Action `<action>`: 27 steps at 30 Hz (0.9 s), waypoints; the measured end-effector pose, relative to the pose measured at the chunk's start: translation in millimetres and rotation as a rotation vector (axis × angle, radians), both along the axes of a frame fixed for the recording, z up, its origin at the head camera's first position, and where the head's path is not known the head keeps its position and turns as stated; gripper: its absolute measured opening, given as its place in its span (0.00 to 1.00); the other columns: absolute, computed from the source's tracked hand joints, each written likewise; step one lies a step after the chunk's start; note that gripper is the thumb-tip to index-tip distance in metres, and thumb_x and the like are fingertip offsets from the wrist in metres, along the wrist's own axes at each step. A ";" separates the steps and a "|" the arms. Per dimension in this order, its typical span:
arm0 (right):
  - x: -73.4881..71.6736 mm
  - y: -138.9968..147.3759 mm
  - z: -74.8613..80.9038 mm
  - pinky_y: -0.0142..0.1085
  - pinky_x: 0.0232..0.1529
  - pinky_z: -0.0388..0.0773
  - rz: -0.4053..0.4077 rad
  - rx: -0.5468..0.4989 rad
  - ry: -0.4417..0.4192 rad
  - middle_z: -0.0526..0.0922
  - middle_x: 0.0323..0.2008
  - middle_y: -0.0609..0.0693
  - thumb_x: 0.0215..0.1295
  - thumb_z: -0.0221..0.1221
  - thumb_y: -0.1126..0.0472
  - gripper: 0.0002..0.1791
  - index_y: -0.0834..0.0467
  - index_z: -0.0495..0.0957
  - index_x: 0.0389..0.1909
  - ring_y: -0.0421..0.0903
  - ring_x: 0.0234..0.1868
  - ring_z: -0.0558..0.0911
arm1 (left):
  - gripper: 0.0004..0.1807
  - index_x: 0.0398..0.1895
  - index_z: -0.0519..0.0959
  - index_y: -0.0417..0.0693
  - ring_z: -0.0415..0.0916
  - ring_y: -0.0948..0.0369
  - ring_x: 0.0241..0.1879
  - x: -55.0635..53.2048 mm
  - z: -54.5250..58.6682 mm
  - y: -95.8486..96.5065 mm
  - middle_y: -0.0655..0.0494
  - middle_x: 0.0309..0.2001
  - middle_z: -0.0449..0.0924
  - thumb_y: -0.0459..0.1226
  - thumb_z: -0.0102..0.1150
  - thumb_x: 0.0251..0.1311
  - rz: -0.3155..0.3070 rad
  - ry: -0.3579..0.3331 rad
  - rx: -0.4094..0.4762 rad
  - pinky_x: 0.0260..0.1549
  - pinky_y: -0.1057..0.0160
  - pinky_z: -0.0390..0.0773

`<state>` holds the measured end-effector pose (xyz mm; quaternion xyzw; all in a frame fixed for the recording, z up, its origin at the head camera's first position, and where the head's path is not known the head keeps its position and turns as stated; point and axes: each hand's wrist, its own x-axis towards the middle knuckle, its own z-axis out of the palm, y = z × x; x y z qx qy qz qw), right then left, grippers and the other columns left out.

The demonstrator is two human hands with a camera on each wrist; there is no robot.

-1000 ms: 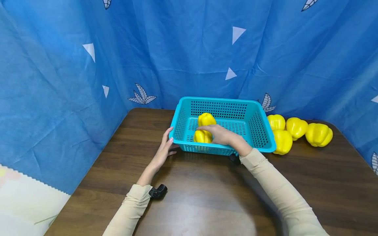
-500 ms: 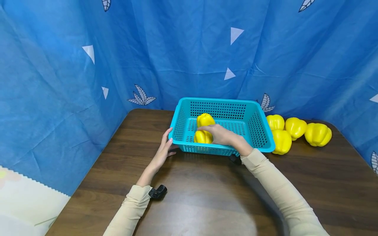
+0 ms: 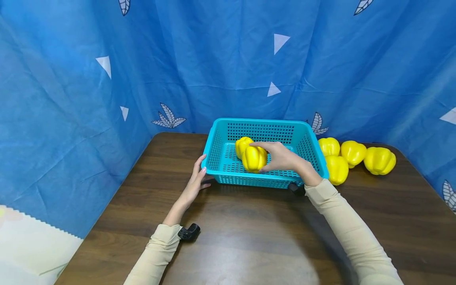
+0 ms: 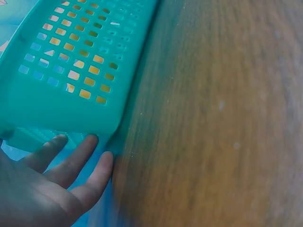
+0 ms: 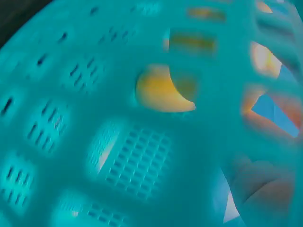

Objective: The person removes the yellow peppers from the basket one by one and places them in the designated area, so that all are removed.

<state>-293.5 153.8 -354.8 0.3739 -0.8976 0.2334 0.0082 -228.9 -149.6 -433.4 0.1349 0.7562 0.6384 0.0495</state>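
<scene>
My right hand (image 3: pixel 281 157) grips a yellow bell pepper (image 3: pixel 253 159) inside the turquoise plastic basket (image 3: pixel 249 180), thumb at its near side and fingers over the top. Behind it to the left, partly covered, a second yellow bell pepper (image 3: pixel 242 146) lies in the basket. My left hand (image 3: pixel 192 186) rests at the basket's front left corner; in the left wrist view its fairly straight fingers (image 4: pixel 75 163) touch the end wall. The right wrist view looks through the basket's perforated wall (image 5: pixel 199 156), with yellow showing through the holes and part of the right hand (image 5: pixel 270 189) at the edge.
Right of the basket, several more yellow bell peppers (image 3: pixel 379 160) sit together on the dark wooden table (image 3: pixel 228 237), the closest one (image 3: pixel 336 170) right against the basket. A blue patterned curtain (image 3: pixel 213 71) hangs behind the table and along its left side.
My right hand has moved to the right with the bell pepper, shifting it away from the basket's left part. The left hand has stayed at the corner.
</scene>
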 end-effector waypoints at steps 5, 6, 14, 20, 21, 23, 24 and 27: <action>2.3 24.6 5.5 0.48 0.50 0.78 -0.033 -0.051 0.015 0.75 0.58 0.56 0.43 0.73 0.60 0.44 0.55 0.65 0.65 0.52 0.51 0.76 | 0.27 0.72 0.39 0.68 0.64 0.38 0.62 -0.3 -2.4 -0.6 0.46 0.73 0.39 0.49 0.25 0.72 -0.001 -0.005 0.002 0.58 0.34 0.65; 3.2 30.1 6.6 0.49 0.50 0.78 -0.042 -0.062 0.013 0.75 0.59 0.56 0.43 0.73 0.60 0.44 0.56 0.65 0.65 0.52 0.52 0.76 | 0.27 0.72 0.39 0.68 0.64 0.38 0.62 -0.5 -2.7 -0.8 0.46 0.73 0.39 0.49 0.25 0.72 -0.003 -0.006 0.004 0.58 0.34 0.64; 14.6 77.4 14.3 0.55 0.51 0.77 -0.124 -0.119 0.034 0.70 0.62 0.60 0.43 0.73 0.62 0.46 0.58 0.63 0.66 0.57 0.55 0.74 | 0.27 0.72 0.39 0.69 0.64 0.38 0.63 -1.4 -2.6 -1.9 0.46 0.73 0.39 0.50 0.25 0.72 0.000 -0.006 0.003 0.58 0.34 0.64; 29.0 113.5 26.9 0.54 0.52 0.75 -0.223 -0.167 0.079 0.70 0.62 0.61 0.44 0.72 0.62 0.46 0.55 0.62 0.67 0.58 0.56 0.74 | 0.27 0.72 0.38 0.68 0.63 0.37 0.63 -1.4 -2.0 -1.1 0.46 0.73 0.39 0.49 0.25 0.72 -0.008 -0.005 0.008 0.58 0.34 0.64; 32.6 120.1 28.7 0.47 0.54 0.76 -0.251 -0.172 0.075 0.70 0.62 0.60 0.44 0.72 0.61 0.46 0.54 0.62 0.67 0.57 0.56 0.74 | 0.27 0.72 0.38 0.68 0.63 0.37 0.63 -1.4 -1.8 -0.9 0.46 0.73 0.40 0.49 0.25 0.72 -0.010 -0.003 0.008 0.58 0.33 0.64; 39.7 132.6 31.3 0.31 0.55 0.76 -0.309 -0.178 0.072 0.71 0.62 0.58 0.44 0.72 0.61 0.46 0.52 0.62 0.67 0.54 0.56 0.74 | 0.27 0.72 0.38 0.68 0.63 0.37 0.63 -1.3 -2.0 -1.1 0.46 0.73 0.39 0.49 0.25 0.73 -0.014 0.000 0.009 0.58 0.33 0.64; 43.2 139.0 32.1 0.22 0.53 0.73 -0.334 -0.180 0.076 0.71 0.61 0.58 0.44 0.72 0.61 0.46 0.51 0.62 0.67 0.51 0.55 0.74 | 0.27 0.72 0.38 0.68 0.63 0.37 0.63 -1.3 -2.0 -1.2 0.46 0.74 0.39 0.49 0.25 0.73 -0.016 0.002 0.008 0.58 0.33 0.64; 51.4 158.9 31.7 0.05 0.45 0.60 -0.383 -0.184 0.106 0.72 0.60 0.59 0.44 0.73 0.61 0.46 0.50 0.63 0.67 0.31 0.52 0.73 | 0.27 0.72 0.38 0.68 0.63 0.37 0.63 -1.8 -2.5 -1.5 0.46 0.73 0.39 0.49 0.25 0.73 -0.019 0.003 0.009 0.58 0.33 0.64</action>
